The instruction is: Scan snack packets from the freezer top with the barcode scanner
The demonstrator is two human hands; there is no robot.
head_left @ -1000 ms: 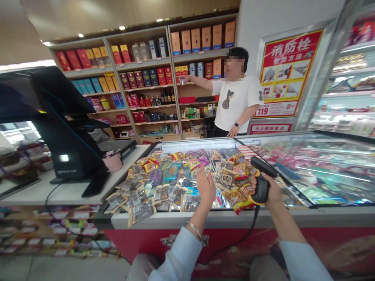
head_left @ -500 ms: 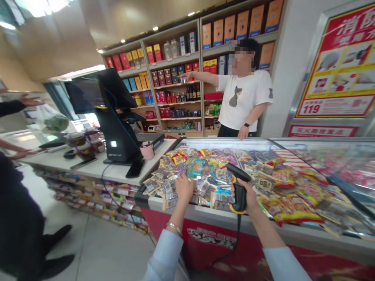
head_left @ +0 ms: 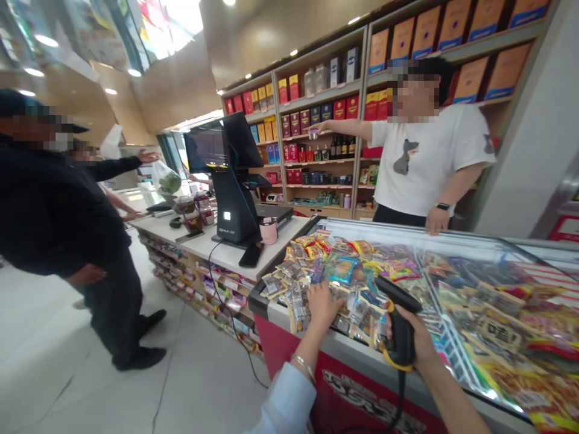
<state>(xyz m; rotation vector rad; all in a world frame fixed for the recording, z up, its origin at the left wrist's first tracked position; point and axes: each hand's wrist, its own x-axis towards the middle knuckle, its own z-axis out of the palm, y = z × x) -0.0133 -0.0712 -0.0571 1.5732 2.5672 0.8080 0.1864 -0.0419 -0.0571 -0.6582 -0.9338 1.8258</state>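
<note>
My right hand (head_left: 418,340) is wrapped round the grip of a black barcode scanner (head_left: 398,319) with a yellow ring, held just above the glass lid of a chest freezer (head_left: 362,235). My left hand (head_left: 323,304) rests on a heap of small snack packets (head_left: 316,271) spread over the lid; its fingers curl down into the pile and what they touch is hidden. The scanner's cable hangs down the freezer's red front.
A black till screen (head_left: 226,175) and a pink cup (head_left: 268,231) stand on the white counter (head_left: 212,247) to the left. A person in a white T-shirt (head_left: 425,163) stands behind the freezer, arm stretched to the shelves. People in dark clothes (head_left: 58,223) stand at left.
The view has swung left, bringing the people in dark clothes into sight. My hands stay on the packets and the scanner; the left hand has shifted toward the pile's left part.
</note>
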